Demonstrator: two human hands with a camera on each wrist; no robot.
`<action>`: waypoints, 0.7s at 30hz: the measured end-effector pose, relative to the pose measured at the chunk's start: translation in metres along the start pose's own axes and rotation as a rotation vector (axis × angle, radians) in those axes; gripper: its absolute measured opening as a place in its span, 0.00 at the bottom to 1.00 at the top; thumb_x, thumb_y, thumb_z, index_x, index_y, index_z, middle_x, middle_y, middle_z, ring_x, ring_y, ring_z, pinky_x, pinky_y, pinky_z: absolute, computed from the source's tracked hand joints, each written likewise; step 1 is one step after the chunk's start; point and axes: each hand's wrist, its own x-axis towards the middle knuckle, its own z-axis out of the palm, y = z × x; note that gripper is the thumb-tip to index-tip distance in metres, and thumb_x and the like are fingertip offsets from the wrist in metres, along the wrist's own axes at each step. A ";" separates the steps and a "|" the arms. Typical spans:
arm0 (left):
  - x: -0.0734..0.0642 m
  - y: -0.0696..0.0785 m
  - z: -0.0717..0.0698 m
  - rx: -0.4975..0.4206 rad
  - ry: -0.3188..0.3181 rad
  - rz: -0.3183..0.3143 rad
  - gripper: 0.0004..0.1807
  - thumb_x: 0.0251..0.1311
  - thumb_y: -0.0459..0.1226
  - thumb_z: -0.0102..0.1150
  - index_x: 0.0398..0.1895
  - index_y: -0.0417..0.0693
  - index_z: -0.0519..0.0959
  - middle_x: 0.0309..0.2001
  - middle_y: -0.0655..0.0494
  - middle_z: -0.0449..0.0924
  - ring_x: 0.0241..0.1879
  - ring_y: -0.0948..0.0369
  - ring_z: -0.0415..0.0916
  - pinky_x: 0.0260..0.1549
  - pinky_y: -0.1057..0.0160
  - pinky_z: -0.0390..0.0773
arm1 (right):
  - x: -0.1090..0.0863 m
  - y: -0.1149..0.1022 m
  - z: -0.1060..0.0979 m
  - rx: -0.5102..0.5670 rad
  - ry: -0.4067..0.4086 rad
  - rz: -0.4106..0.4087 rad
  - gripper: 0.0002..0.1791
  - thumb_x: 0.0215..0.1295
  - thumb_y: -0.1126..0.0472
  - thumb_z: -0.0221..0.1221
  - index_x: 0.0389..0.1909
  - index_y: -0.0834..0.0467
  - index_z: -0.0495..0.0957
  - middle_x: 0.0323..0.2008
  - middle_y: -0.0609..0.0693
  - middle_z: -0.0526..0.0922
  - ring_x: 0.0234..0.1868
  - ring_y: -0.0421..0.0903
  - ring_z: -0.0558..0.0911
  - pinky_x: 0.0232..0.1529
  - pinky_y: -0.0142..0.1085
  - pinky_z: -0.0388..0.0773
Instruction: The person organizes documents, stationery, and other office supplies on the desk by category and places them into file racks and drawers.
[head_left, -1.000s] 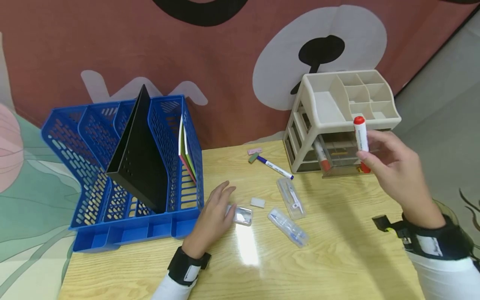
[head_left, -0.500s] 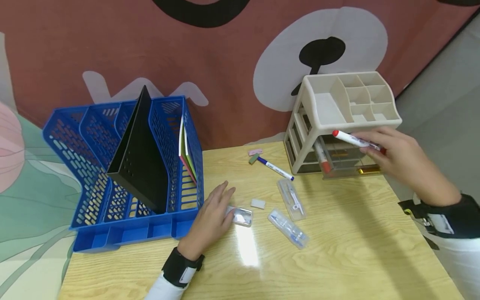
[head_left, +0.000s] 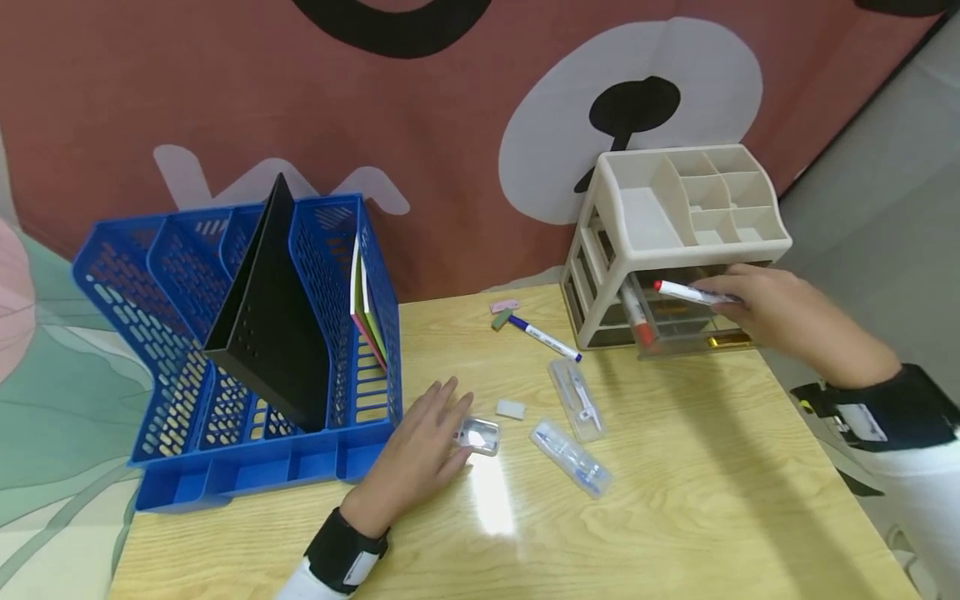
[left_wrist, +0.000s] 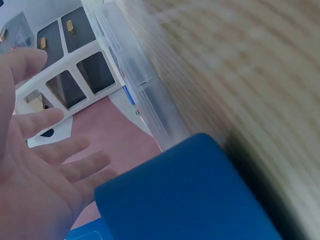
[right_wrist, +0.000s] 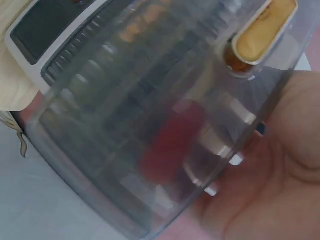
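Firstly, the landmark: one off-white plastic desktop organiser with a compartmented top [head_left: 697, 254], standing on the pale wood-grain bench [head_left: 637, 533].

At the organiser's front: one clear plastic drawer with a gold handle [head_left: 682, 343], pulled out; inside, along its left side, one white marker with an orange-red end [head_left: 641, 321].

Over that drawer, before the organiser: one slim white marker with a red end [head_left: 688, 292], pinched in the right hand [head_left: 787, 312], its red end pointing left.

Just left of the organiser: one white marker with blue ends [head_left: 545, 337], one small green block [head_left: 502, 319] at its tip, one small pink block [head_left: 504, 306] behind.

Forward and left of the organiser: two long clear plastic cases, one holding a white compass [head_left: 576, 400], one with bluish contents [head_left: 572, 458]; one small white block [head_left: 510, 409]; one small clear box [head_left: 478, 437]. Beside the box, the left hand [head_left: 416, 446], fingers extended and spread wide, gripping nothing; contact with the box uncertain.

Well left of the organiser: one blue perforated plastic file rack [head_left: 307, 467], containing one black folder [head_left: 281, 317] and thin colour-edged booklets [head_left: 363, 308].
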 end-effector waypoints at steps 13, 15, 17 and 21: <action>-0.013 0.000 -0.002 0.012 -0.041 0.028 0.40 0.60 0.55 0.59 0.72 0.50 0.63 0.74 0.41 0.58 0.72 0.44 0.53 0.67 0.42 0.61 | 0.019 -0.002 0.003 0.068 -0.082 -0.026 0.15 0.56 0.71 0.65 0.46 0.65 0.81 0.32 0.59 0.84 0.32 0.53 0.81 0.29 0.49 0.80; -0.015 0.000 -0.002 0.011 -0.041 0.022 0.39 0.59 0.54 0.59 0.72 0.50 0.63 0.74 0.41 0.58 0.72 0.44 0.52 0.68 0.42 0.60 | 0.022 -0.003 0.004 0.071 -0.092 -0.020 0.15 0.56 0.70 0.65 0.47 0.66 0.81 0.31 0.58 0.85 0.32 0.52 0.82 0.29 0.49 0.80; -0.016 0.000 -0.003 0.012 -0.039 0.019 0.39 0.60 0.54 0.59 0.72 0.50 0.63 0.74 0.42 0.58 0.72 0.45 0.52 0.69 0.43 0.60 | 0.024 -0.004 0.005 0.074 -0.093 -0.016 0.16 0.56 0.70 0.65 0.47 0.67 0.81 0.31 0.58 0.85 0.31 0.52 0.81 0.28 0.48 0.79; -0.020 -0.002 -0.004 0.029 -0.039 0.025 0.39 0.60 0.54 0.58 0.72 0.50 0.63 0.73 0.41 0.59 0.72 0.45 0.52 0.68 0.43 0.61 | 0.028 -0.004 0.008 0.094 -0.080 -0.004 0.14 0.58 0.69 0.64 0.46 0.68 0.81 0.31 0.59 0.86 0.32 0.53 0.82 0.30 0.49 0.79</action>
